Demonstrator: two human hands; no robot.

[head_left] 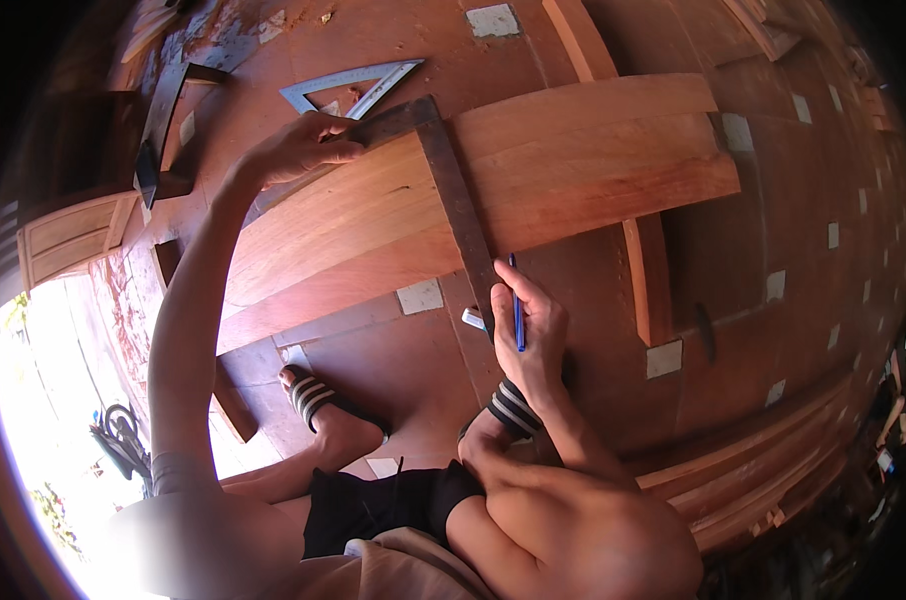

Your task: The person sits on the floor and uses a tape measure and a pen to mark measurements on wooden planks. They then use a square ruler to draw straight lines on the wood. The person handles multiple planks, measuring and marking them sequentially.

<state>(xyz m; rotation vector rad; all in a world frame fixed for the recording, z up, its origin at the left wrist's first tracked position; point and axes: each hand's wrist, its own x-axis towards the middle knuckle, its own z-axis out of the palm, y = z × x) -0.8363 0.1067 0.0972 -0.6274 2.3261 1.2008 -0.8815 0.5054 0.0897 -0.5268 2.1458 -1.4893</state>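
A long reddish wooden beam (pixel 583 150) lies across in front of me. Over it rests a dark L-shaped carpenter's square (pixel 453 190), its long arm crossing the beam toward me. My left hand (pixel 308 150) is closed round the square's short arm at the beam's far edge, thumb on the near side. Between the fingers of my right hand (pixel 535 325) is a blue pen (pixel 518 305), held just off the beam's near edge by the end of the long arm. A small white object (pixel 474 318) shows beside that end; its kind is unclear.
Wooden supports (pixel 648 280) carry the beam above the tiled floor (pixel 583 380). Beyond it lies a metal triangle square (pixel 358 85). A dark wooden frame piece (pixel 168 130) stands far left. Stacked boards (pixel 743 470) lie at the near right. My sandalled feet (pixel 318 400) are close to the beam.
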